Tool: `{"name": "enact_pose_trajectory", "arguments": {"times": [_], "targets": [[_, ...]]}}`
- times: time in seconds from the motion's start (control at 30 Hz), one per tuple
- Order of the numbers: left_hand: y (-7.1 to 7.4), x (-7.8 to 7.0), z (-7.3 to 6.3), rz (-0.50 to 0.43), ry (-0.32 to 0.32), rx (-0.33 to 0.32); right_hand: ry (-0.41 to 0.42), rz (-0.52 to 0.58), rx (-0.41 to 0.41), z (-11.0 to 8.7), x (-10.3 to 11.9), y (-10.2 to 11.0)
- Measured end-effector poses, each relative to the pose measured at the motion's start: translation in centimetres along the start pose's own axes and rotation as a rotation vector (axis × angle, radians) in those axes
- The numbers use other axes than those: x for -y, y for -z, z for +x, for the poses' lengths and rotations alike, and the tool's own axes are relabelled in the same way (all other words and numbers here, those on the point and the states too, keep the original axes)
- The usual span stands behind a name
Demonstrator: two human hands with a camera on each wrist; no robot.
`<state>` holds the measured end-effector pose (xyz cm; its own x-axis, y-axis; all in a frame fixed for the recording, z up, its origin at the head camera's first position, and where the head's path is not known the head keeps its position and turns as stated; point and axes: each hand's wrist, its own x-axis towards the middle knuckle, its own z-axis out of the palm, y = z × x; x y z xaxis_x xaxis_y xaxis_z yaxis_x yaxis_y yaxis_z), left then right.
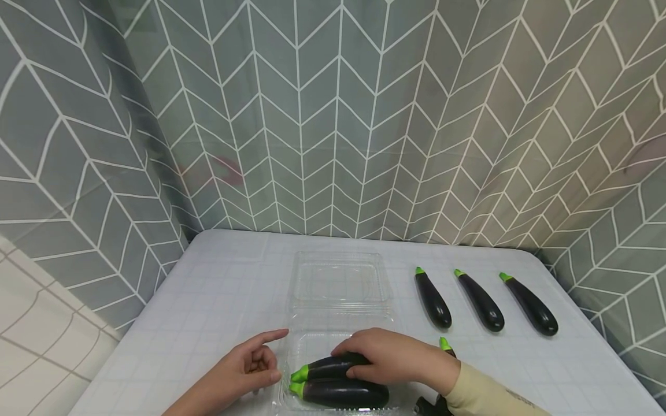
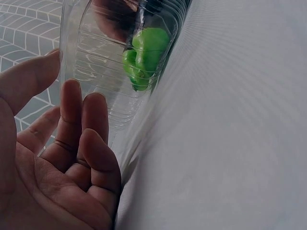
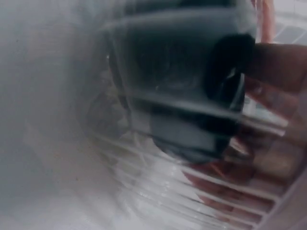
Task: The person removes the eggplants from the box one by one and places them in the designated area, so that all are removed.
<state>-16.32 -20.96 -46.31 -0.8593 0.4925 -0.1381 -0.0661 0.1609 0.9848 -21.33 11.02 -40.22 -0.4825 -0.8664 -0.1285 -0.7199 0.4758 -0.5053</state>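
A clear plastic clamshell box [image 1: 293, 345] lies on the table with its lid [image 1: 340, 280] folded back, away from me. Inside its base, two dark eggplants lie side by side, green stems to the left. My right hand [image 1: 390, 359] grips the rear eggplant [image 1: 329, 368]; the front eggplant [image 1: 348, 394] rests against it. Beside the box's left wall is my left hand [image 1: 243, 370], holding nothing, fingers loosely bent. The left wrist view shows the green stems [image 2: 151, 48] through the plastic. Blurred in the right wrist view, dark eggplant skin [image 3: 192, 136] shows through the ribbed wall.
Three eggplants lie apart in a row at the right: one nearer the box [image 1: 433, 300], a middle one [image 1: 481, 303] and an outer one [image 1: 531, 306]. Another eggplant's green stem [image 1: 444, 344] shows behind my right forearm. A patterned curtain [image 1: 338, 115] hangs behind the table.
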Motion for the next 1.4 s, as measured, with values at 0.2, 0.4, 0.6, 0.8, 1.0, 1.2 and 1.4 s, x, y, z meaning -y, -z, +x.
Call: {"name": "enact_pose_trajectory", "arguments": {"times": [0.2, 0.4, 0.6, 0.8, 1.0, 1.2, 1.4], "targets": [[0.0, -0.1, 0.0, -0.004, -0.012, 0.007, 0.001, -0.028, -0.022, -0.1, -0.1, 0.0], [0.0, 0.0, 0.0, 0.004, -0.008, -0.001, -0.019, -0.046, -0.084, -0.5, -0.1, 0.3], [0.0, 0.0, 0.1, 0.017, -0.003, -0.006, -0.051, -0.014, -0.124, -0.8, 0.0, 0.8], [0.1, 0.0, 0.1, 0.016, -0.006, 0.009, -0.070, -0.013, -0.170, -1.3, 0.1, 0.9], [0.2, -0.1, 0.0, -0.020, -0.031, 0.028, -0.065, -0.018, -0.244, -1.8, 0.2, 1.5], [0.2, 0.0, 0.0, -0.036, -0.013, 0.016, -0.093, 0.035, -0.292, -2.5, 0.2, 2.2], [0.2, 0.2, 0.1, -0.036, -0.023, 0.029, -0.136, 0.077, -0.315, -3.5, 0.7, 3.1]]}}
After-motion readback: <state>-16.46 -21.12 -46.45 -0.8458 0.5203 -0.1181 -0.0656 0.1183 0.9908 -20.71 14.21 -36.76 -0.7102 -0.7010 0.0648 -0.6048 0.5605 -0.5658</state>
